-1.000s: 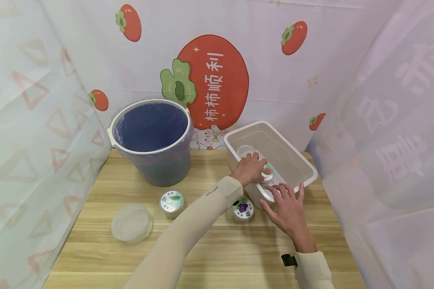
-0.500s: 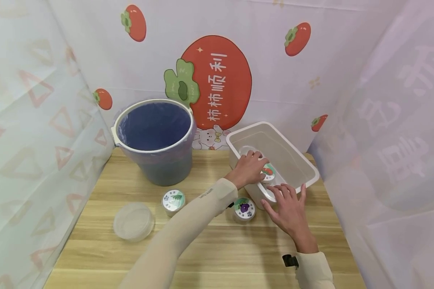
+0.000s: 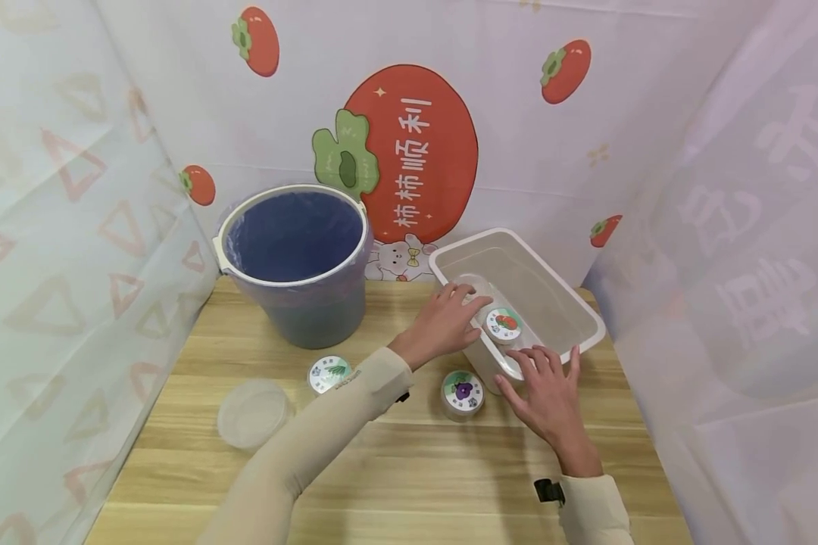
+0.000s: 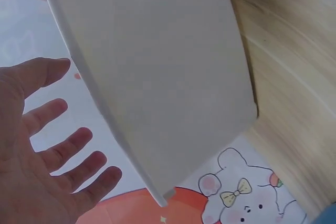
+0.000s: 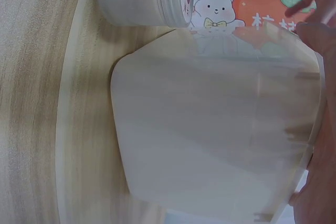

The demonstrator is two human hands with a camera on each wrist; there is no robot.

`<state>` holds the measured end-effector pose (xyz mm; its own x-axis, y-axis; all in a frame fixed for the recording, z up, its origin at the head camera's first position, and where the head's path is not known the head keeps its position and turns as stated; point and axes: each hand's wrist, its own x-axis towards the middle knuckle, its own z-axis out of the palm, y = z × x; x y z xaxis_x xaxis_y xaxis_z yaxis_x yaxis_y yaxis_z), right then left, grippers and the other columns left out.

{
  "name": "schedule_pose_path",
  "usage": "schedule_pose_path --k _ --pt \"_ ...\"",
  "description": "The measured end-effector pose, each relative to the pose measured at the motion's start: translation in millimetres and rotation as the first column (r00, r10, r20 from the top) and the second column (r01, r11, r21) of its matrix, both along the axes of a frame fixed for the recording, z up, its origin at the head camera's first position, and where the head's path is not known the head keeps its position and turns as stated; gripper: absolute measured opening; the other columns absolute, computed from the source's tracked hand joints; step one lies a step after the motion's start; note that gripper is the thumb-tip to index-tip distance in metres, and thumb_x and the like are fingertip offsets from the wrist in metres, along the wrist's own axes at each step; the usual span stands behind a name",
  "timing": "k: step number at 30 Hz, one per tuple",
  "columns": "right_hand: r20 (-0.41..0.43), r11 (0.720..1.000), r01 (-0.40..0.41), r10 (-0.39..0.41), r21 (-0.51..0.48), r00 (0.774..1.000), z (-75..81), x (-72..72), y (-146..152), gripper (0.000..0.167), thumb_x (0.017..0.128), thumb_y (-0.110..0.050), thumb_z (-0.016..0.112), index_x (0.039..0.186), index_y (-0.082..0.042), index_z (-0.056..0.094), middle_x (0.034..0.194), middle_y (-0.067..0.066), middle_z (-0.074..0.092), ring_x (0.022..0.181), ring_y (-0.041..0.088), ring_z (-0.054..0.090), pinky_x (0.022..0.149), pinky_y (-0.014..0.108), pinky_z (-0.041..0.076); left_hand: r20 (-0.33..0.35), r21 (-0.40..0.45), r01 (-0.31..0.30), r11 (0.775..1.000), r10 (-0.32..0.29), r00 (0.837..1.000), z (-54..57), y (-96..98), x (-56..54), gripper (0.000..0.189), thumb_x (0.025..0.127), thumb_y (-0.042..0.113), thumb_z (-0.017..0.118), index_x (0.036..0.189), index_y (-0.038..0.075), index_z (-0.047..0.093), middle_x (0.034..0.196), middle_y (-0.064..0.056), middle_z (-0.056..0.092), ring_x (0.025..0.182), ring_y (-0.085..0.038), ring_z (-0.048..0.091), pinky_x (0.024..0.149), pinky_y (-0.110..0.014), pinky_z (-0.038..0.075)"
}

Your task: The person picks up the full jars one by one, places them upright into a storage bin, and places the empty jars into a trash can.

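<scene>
My left hand (image 3: 443, 322) hovers with spread fingers at the left rim of a beige plastic bin (image 3: 552, 284), holding nothing. In the left wrist view its fingers (image 4: 79, 140) are apart, beside the rim. Inside the bin sits a round clear tub (image 3: 503, 325) with a tomato picture on its lid; another clear round tub (image 3: 476, 285), partly hidden, lies behind it. My right hand (image 3: 545, 397) holds the bin's near rim, fingers over the edge and thumb outside. A tub with a purple vegetable label (image 3: 462, 393) stands against the bin's left side.
A blue-grey bucket (image 3: 313, 303) lined with a plastic bag stands at the back left. A tub with a green plant label (image 3: 327, 371), partly behind my left sleeve, and a plain clear tub (image 3: 248, 412) are on the wooden table (image 3: 436, 484). Printed cloth encloses three sides.
My left hand has let go of the tomato tub and drawn left toward the bin's rim, uncovering the lid. The right hand has stayed on the rim.
</scene>
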<state>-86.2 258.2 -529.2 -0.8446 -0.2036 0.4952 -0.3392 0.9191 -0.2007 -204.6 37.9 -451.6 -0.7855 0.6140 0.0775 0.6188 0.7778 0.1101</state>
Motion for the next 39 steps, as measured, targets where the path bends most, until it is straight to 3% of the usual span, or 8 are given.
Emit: schedule_pose_path --k 9,19,23,29,32,35,39 --pt "-0.013 1.0 0.006 -0.006 -0.006 1.0 0.1 0.8 3 0.07 0.104 -0.071 0.046 0.128 -0.012 0.074 0.122 0.019 0.072 0.126 0.046 0.059 0.118 0.09 0.014 0.036 0.089 -0.02 0.996 0.017 0.999 -10.6 -41.6 10.4 0.069 0.102 0.041 0.075 0.165 0.031 0.049 0.168 -0.007 0.048 0.151 -0.034 0.049 0.119 -0.054 0.049" --pt "0.005 1.0 0.005 -0.005 -0.01 1.0 -0.7 1.3 3 0.058 0.097 -0.06 0.062 0.129 -0.013 0.073 0.123 0.018 0.072 0.128 0.044 0.058 0.119 0.089 0.012 0.08 0.151 -0.047 0.987 0.035 0.996 -22.0 -93.0 26.9 0.072 0.101 0.037 0.078 0.166 0.033 0.047 0.167 -0.01 0.048 0.153 -0.038 0.046 0.113 -0.063 0.049" --pt "0.021 1.0 0.001 -0.001 -0.009 1.0 -1.0 0.1 2 0.056 0.094 -0.056 0.068 0.13 -0.013 0.073 0.124 0.018 0.072 0.128 0.044 0.057 0.121 0.088 0.01 0.113 0.105 -0.109 0.989 0.097 0.989 -32.5 -120.3 36.3 0.07 0.101 0.042 0.077 0.164 0.033 0.049 0.167 -0.01 0.048 0.154 -0.039 0.044 0.113 -0.062 0.048" --pt "0.003 1.0 -0.004 0.004 -0.016 1.0 1.6 -1.1 3 0.063 0.1 -0.065 0.057 0.128 -0.012 0.074 0.122 0.019 0.072 0.127 0.046 0.058 0.119 0.089 0.01 0.124 0.049 -0.17 0.984 0.163 0.979 -46.5 -154.7 48.6 0.066 0.1 0.045 0.077 0.16 0.031 0.054 0.165 -0.011 0.049 0.153 -0.039 0.044 0.11 -0.064 0.048" --pt "0.021 1.0 0.002 -0.002 -0.013 1.0 3.3 -1.5 3 0.057 0.098 -0.059 0.063 0.129 -0.012 0.074 0.124 0.019 0.072 0.128 0.045 0.057 0.12 0.089 0.009 0.125 0.045 -0.192 0.98 0.185 0.975 -52.1 -166.8 54.5 0.066 0.099 0.045 0.079 0.159 0.029 0.055 0.164 -0.013 0.05 0.152 -0.042 0.044 0.108 -0.067 0.047" --pt "0.05 1.0 0.009 -0.009 -0.01 0.999 3.9 -0.9 2 0.053 0.093 -0.051 0.071 0.131 -0.014 0.074 0.125 0.017 0.072 0.13 0.044 0.057 0.121 0.087 0.009 0.17 0.036 -0.223 0.974 0.213 0.962 -60.5 -178.7 60.2 0.069 0.098 0.045 0.08 0.16 0.028 0.054 0.165 -0.015 0.049 0.153 -0.045 0.042 0.11 -0.071 0.044" --pt "0.057 1.0 0.015 -0.015 -0.005 0.998 3.3 0.6 0 0.052 0.092 -0.05 0.073 0.131 -0.016 0.073 0.125 0.016 0.072 0.13 0.043 0.057 0.121 0.087 0.011 0.21 0.025 -0.239 0.971 0.229 0.95 -70.4 -192.4 67.5 0.07 0.097 0.044 0.081 0.159 0.024 0.056 0.164 -0.019 0.05 0.152 -0.048 0.042 0.113 -0.073 0.043"
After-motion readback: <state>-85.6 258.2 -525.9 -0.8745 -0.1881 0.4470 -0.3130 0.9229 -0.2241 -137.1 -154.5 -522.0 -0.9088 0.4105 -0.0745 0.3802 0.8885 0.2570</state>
